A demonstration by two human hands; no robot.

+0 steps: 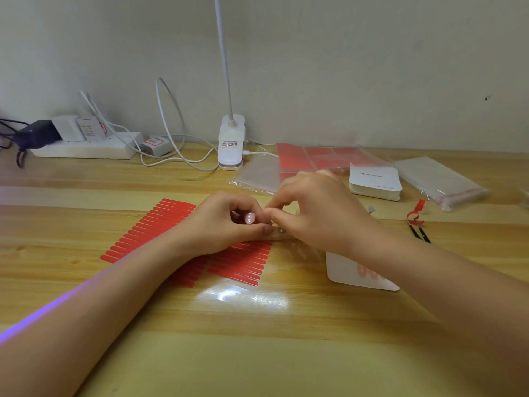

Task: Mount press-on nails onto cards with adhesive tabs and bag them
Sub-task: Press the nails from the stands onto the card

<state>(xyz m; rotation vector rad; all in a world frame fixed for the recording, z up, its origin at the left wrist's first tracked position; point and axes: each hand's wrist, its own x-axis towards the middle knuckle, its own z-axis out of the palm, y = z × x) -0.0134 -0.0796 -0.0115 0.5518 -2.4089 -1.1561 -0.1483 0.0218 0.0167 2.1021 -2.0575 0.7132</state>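
both hands meet over the middle of the wooden table (pixel 257 353), above a clear sheet of red adhesive strips (pixel 160 224) laid in slanted rows. the left hand (pixel 226 222) has its fingers curled in, and a pale pink press-on nail (pixel 250 218) shows between the curled fingers and thumb, held there at the fingertips. the right hand (pixel 312 213) comes in from the right with its fingers bent and the thumb and forefinger pinched together right against the left fingertips, touching at the nail; what exactly sits in that pinch is too small to tell. a second block of the red strips (pixel 243 265) lies just below the hands on the same glossy sheet, which catches a bright glare near the front edge.

under the right forearm lies a white card (pixel 343 270) with pink nails (pixel 369 272) already on it, partly hidden by the arm. further back on the right stands a stack of white cards (pixel 373 181) with small print on top, and beside it a pile of clear zip bags (pixel 440 179) with a red seal strip. behind the hands lie a red tab sheet in plastic (pixel 315 157) and another clear bag (pixel 257 176). a curl of red backing (pixel 415 214) and black tweezers (pixel 419 233) rest to the right. a white clip lamp (pixel 231 144) stands at the wall, with a power strip (pixel 86 149) and white cables (pixel 169 133) to the left
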